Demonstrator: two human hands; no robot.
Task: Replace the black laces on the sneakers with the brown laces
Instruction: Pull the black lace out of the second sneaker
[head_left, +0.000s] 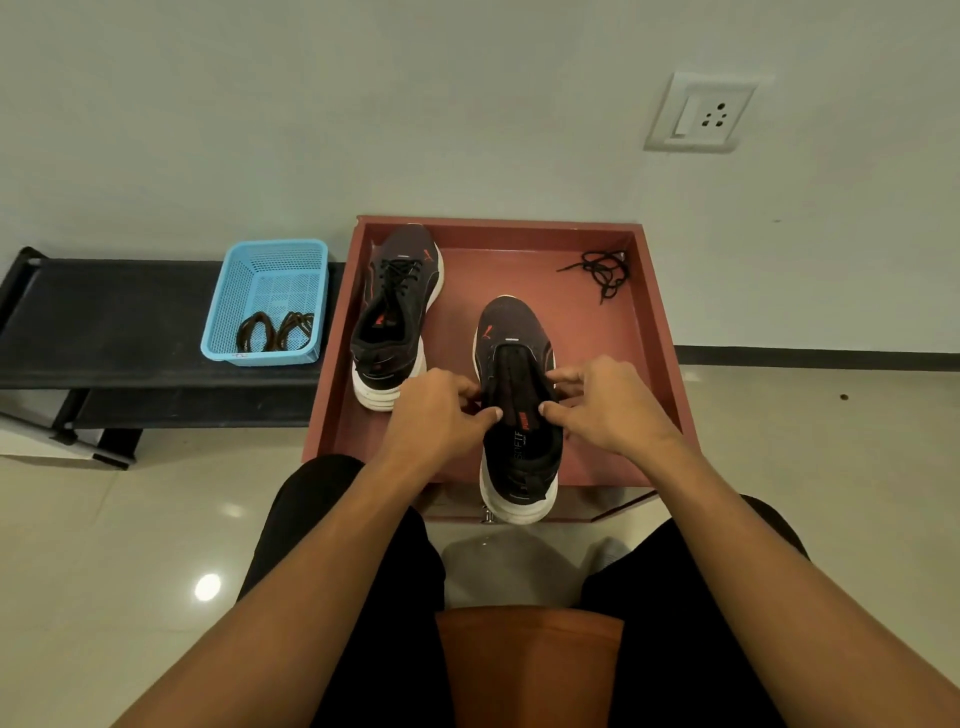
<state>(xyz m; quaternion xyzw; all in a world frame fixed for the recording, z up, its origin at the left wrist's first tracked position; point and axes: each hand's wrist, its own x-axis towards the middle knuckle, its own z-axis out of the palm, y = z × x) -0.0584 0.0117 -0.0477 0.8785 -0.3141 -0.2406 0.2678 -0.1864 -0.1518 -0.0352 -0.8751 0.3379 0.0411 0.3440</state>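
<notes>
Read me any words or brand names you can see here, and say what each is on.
"PUMA": red, on the insole of the near sneaker.
"SOFTF": white, same insole, the rest hidden.
Too blurred to read: the red insole mark in the far sneaker.
Too small to read: a mark on the front rim of the basket.

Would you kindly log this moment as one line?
near sneaker: unlaced; left hand: pinches its left edge; right hand: pinches its right edge; far sneaker: black-laced; loose black lace: tray corner; brown laces: blue basket
</notes>
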